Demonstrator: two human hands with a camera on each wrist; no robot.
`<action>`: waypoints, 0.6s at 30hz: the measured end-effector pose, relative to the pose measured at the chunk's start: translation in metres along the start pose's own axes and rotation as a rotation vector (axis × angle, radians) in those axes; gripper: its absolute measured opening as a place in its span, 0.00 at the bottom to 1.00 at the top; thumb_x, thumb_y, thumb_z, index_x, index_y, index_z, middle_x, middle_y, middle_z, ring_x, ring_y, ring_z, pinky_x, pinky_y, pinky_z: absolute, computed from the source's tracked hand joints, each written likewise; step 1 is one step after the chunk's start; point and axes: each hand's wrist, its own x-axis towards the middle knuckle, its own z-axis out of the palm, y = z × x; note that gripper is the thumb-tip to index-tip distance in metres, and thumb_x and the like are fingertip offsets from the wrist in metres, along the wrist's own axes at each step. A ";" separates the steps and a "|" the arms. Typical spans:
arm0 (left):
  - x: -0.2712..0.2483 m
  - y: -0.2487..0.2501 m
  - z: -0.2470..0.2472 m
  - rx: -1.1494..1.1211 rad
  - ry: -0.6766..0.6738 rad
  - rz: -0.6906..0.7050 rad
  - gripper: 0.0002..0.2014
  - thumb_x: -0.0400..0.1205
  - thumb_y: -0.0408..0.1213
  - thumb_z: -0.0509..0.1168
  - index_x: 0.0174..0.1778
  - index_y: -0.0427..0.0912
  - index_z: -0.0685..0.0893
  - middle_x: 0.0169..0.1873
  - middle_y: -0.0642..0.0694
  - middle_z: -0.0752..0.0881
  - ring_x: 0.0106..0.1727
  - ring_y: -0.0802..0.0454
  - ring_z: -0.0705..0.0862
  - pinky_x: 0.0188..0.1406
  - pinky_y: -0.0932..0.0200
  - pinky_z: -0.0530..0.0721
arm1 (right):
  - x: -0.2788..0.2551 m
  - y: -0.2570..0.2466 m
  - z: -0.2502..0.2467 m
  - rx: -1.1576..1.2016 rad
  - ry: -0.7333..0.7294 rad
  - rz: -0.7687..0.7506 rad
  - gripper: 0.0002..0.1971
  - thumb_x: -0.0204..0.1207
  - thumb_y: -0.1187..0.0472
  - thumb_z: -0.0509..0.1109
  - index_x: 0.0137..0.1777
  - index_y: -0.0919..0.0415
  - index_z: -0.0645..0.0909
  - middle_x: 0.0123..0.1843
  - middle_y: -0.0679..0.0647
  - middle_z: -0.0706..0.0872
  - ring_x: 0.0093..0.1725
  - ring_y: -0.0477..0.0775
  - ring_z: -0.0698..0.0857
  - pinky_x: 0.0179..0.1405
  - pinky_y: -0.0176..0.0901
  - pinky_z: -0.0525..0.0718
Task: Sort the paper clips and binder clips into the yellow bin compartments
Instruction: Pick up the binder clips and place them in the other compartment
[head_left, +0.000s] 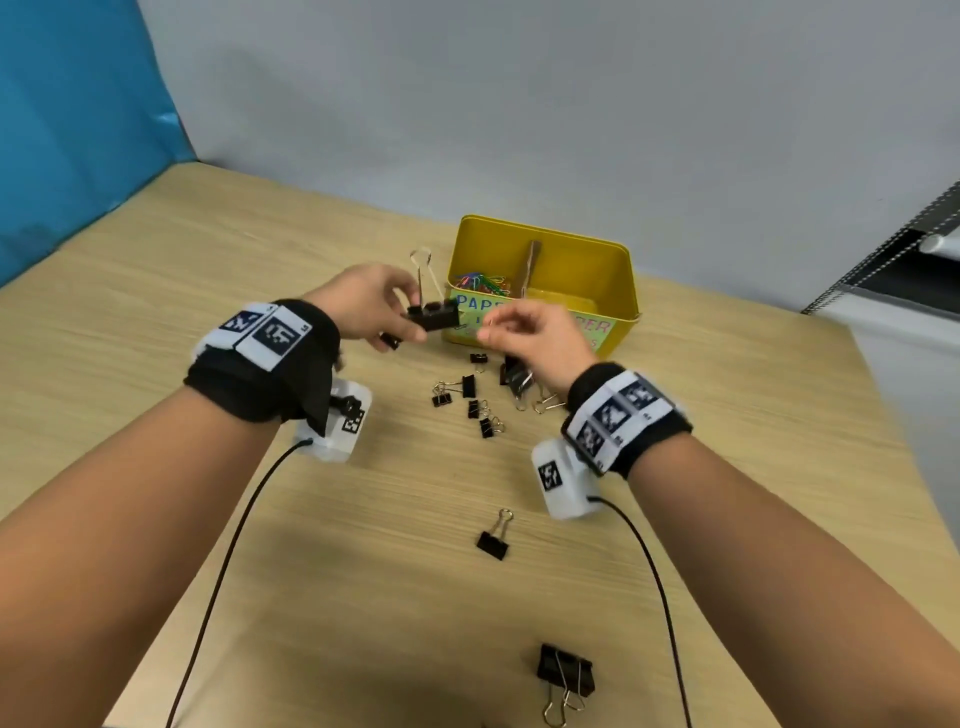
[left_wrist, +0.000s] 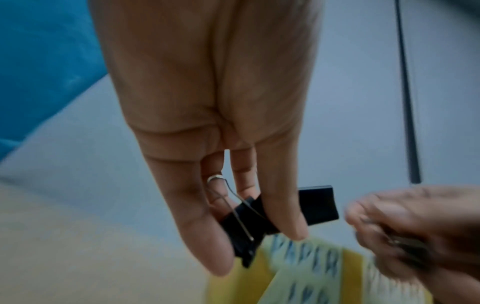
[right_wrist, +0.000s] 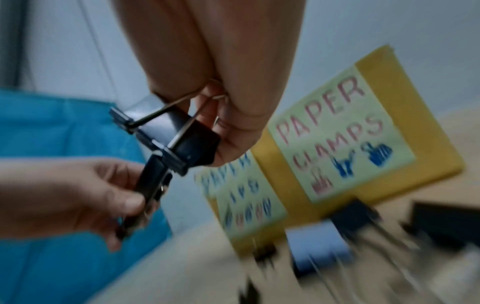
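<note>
My left hand (head_left: 410, 317) grips a large black binder clip (head_left: 434, 314) in front of the yellow bin (head_left: 540, 228), and one wire handle sticks up. In the left wrist view the left hand's fingers (left_wrist: 283, 216) wrap that large clip (left_wrist: 318, 203). My right hand (head_left: 488, 325) is just to its right. In the right wrist view my right hand (right_wrist: 221, 127) pinches the wire handles of a second black binder clip (right_wrist: 187, 144), which touches the clip held by the left hand. Coloured paper clips (head_left: 480, 283) lie in the bin's left compartment.
A cardboard divider (head_left: 530, 265) splits the bin, and a "PAPER CLAMPS" label (right_wrist: 335, 131) marks its right side. Several small binder clips (head_left: 470, 395) lie under my hands. One clip (head_left: 493, 540) sits nearer me, and a big one (head_left: 563, 673) lies by the front edge.
</note>
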 end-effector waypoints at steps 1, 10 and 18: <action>0.002 0.014 -0.002 -0.021 0.020 0.043 0.14 0.72 0.30 0.74 0.46 0.46 0.79 0.37 0.48 0.79 0.34 0.48 0.84 0.48 0.47 0.89 | 0.005 -0.008 -0.013 0.097 0.063 -0.015 0.06 0.72 0.61 0.74 0.48 0.58 0.84 0.40 0.45 0.83 0.41 0.44 0.80 0.47 0.42 0.83; 0.043 0.125 0.047 0.171 0.028 0.230 0.16 0.73 0.31 0.74 0.55 0.40 0.79 0.43 0.43 0.82 0.33 0.48 0.83 0.33 0.55 0.88 | 0.075 -0.009 -0.084 -0.073 0.501 0.199 0.11 0.80 0.59 0.59 0.48 0.60 0.83 0.46 0.61 0.81 0.55 0.65 0.84 0.62 0.57 0.81; 0.022 0.105 0.054 0.277 0.150 0.359 0.12 0.75 0.38 0.72 0.54 0.45 0.83 0.51 0.49 0.83 0.50 0.53 0.80 0.44 0.65 0.75 | 0.024 -0.002 -0.068 -0.283 0.533 -0.006 0.13 0.78 0.59 0.65 0.59 0.61 0.84 0.59 0.58 0.87 0.56 0.54 0.83 0.62 0.43 0.79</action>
